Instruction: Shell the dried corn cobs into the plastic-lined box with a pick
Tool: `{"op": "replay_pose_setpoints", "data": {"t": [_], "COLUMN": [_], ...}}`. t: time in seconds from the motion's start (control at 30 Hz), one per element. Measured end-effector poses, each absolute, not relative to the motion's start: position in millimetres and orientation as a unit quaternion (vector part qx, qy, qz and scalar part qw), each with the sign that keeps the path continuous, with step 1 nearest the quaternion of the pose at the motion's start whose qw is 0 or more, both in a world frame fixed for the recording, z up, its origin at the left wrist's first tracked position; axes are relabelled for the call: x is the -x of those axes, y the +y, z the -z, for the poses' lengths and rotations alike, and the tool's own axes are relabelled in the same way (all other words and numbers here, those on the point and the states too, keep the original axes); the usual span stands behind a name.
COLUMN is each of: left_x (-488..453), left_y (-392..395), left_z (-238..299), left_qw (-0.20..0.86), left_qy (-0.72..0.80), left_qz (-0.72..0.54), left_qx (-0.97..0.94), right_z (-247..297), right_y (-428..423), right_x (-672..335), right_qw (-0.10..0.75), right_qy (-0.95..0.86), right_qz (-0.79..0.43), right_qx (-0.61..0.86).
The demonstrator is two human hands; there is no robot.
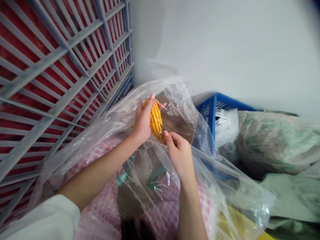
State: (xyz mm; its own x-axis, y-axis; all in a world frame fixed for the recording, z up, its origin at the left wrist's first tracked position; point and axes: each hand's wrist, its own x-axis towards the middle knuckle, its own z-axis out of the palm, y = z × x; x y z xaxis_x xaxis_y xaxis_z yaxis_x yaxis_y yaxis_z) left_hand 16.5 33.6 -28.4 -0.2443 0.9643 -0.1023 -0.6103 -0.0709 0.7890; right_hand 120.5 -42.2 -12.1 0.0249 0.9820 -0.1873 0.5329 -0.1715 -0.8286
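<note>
The left hand [143, 121] is closed around a short yellow corn cob [155, 118], its palm and fingers hiding much of the cob, whose speckled lower end shows just above the right hand [178, 156]. The right hand's fingers pinch a thin dark pick [162, 127], mostly hidden by them; its tip reaches the kernels, though actual contact is too small to make out. Behind and below the hands billows a crumpled clear plastic sheet [175, 106], over brown cardboard [180, 125] and pink checked cloth [105, 155]. To the left stands a grey slatted rack [82, 63] with red behind it. To the right, a blue plastic crate [212, 106], cut off by bags, sits beside a bulging green-patterned sack [275, 141] against a pale wall [225, 43].
</note>
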Motion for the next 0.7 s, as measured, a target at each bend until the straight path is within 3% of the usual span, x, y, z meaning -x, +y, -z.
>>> {"op": "replay_pose_setpoints", "data": {"t": [0.37, 0.53, 0.7], "left_x": [-20, -31, -43], "left_y": [25, 26, 20], "left_z": [23, 34, 40], "left_qw": [0.664, 0.612, 0.516], "left_qy": [0.318, 0.358, 0.411], "left_qz": [-0.586, -0.651, -0.720], "left_qx": [-0.339, -0.271, -0.214], "right_z": [7, 17, 32], "right_y": [-42, -44, -44], "right_x": [-132, -113, -89], "right_qw": [0.212, 0.210, 0.153], "right_qy": [-0.602, -0.593, -0.558], "right_qz": [-0.375, -0.294, -0.195], "right_qx": [0.672, 0.720, 0.792]}}
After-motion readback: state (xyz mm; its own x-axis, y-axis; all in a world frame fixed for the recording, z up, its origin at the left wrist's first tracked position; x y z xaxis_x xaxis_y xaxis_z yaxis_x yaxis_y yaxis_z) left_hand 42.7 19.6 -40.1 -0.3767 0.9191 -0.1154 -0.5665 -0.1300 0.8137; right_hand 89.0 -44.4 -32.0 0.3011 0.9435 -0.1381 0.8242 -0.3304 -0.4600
